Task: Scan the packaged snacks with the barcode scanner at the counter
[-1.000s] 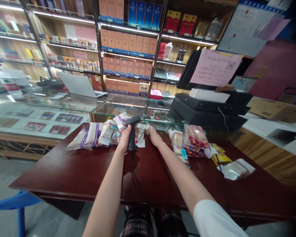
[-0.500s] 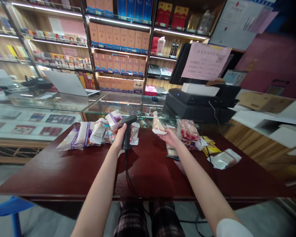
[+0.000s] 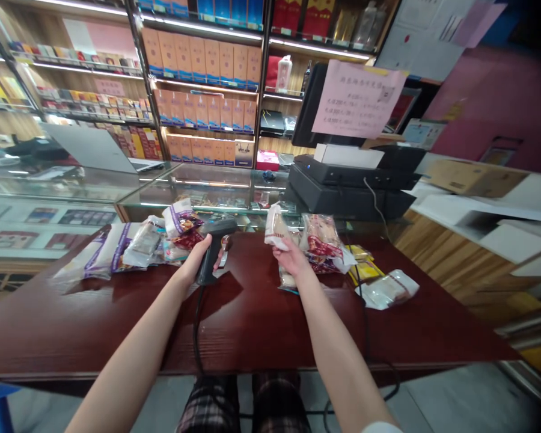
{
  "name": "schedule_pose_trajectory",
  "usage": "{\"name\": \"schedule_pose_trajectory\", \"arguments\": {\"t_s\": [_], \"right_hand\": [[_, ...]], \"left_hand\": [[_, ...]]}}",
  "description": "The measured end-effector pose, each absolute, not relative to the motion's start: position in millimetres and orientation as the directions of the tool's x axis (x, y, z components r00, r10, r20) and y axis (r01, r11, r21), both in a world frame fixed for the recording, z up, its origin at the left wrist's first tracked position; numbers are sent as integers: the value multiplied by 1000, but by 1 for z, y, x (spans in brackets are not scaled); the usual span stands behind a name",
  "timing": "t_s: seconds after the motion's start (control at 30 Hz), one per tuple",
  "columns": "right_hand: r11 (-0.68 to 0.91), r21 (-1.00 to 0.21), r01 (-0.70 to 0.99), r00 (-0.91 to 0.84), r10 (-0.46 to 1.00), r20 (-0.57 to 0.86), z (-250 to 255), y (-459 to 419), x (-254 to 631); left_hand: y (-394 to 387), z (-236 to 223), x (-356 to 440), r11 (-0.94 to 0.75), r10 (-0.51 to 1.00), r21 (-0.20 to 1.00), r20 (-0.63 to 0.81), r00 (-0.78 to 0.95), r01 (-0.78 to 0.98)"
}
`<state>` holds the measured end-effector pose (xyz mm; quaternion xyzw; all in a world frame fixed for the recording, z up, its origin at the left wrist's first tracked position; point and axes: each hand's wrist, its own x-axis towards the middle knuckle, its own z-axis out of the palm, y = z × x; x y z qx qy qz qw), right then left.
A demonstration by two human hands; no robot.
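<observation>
My left hand is wrapped round the grip of a black barcode scanner, whose cable runs down off the dark red table. The scanner's head points right, toward a small packaged snack that my right hand holds up a little above the table. A row of white and purple snack packets lies left of the scanner. More wrapped snacks lie in a heap just right of my right hand.
A black till with a screen and pink notice stands behind the heap. A glass counter with an open laptop runs behind the table. Shelves of boxed goods fill the back wall. A clear packet lies far right.
My right hand picked a snack packet up from beside the scanner and carried it to the right, now holding it raised. My left hand kept the scanner. The camera turned slightly right.
</observation>
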<state>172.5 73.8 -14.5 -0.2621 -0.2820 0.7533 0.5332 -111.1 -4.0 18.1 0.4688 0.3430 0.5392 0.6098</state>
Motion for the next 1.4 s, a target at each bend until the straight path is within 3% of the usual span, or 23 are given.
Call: {"name": "schedule_pose_trajectory", "arguments": {"t_s": [0.4,0.73,1.4], "right_hand": [[-307,-593,-744,-343,938,-55,-6,70,174],[-273,-651,-708,-302,951,-70,-5,69,172],[-285,-696,-659,-293,950,-111,-7,70,168]], "left_hand": [[-2,2,-101,34,958,886,104,268,-463],[-11,3,-86,142,894,883,80,441,-448],[-21,9,-80,143,880,888,89,466,-438]]}}
